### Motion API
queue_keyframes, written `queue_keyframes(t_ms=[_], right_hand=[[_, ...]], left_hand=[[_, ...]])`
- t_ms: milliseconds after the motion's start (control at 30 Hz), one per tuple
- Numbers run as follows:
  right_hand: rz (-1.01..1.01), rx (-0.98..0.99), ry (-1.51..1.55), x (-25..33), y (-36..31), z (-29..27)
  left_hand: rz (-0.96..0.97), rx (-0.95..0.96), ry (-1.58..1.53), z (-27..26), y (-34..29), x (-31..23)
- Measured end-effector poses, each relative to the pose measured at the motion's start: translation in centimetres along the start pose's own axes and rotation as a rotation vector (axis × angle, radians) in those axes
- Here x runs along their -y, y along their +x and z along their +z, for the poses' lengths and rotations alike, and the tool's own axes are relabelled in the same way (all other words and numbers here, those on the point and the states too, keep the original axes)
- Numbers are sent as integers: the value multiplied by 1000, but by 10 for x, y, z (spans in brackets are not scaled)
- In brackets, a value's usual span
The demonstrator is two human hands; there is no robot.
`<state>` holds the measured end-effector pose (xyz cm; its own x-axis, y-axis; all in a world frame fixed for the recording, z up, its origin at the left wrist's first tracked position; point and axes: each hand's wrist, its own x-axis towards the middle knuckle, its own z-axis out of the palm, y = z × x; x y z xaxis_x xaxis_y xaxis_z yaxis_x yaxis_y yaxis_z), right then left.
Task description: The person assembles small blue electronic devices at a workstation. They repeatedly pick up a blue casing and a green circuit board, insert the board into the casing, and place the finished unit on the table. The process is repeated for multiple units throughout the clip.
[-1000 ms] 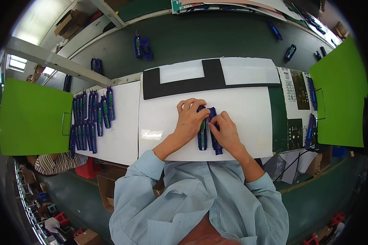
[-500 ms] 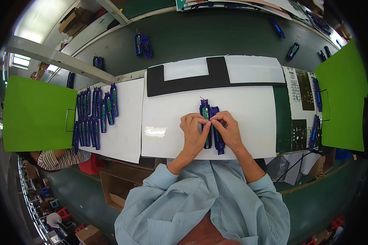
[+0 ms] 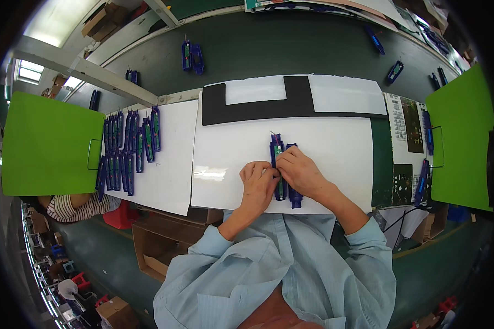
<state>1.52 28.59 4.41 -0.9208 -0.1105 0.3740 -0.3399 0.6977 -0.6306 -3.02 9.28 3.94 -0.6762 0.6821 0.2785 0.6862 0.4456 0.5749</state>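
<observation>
Left hand (image 3: 258, 184) and right hand (image 3: 302, 171) curl nearly closed over blue case (image 3: 278, 148); cannot tell whether gripped. Second case (image 3: 295, 199) lies at its four o'clock.

Light falls bright and fairly even on the white sheet (image 3: 335, 153), with a patch of glare beside the left hand (image 3: 258, 185). At upper left, the window (image 3: 29, 72) and pale panel (image 3: 56, 24) burn out; the floor (image 3: 96, 252) is dimmer. The fisheye bends straight edges and blackens the corners. Fine detail on the case (image 3: 276, 143) is too small to read.
</observation>
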Motion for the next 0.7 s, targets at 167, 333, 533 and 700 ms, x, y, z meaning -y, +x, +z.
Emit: queue_keyframes(t_ms=[167, 333, 533, 700], right_hand=[[-1, 60, -60, -5, 1, 2], [154, 156, 124, -11, 6, -7], [216, 251, 211, -13, 9, -15], [264, 318, 179, -8, 10, -17]], left_hand=[[141, 15, 60, 2, 4, 3], [171, -2, 87, 1, -2, 3], [204, 12, -57, -7, -42, -2], [246, 58, -11, -3, -47, -1]])
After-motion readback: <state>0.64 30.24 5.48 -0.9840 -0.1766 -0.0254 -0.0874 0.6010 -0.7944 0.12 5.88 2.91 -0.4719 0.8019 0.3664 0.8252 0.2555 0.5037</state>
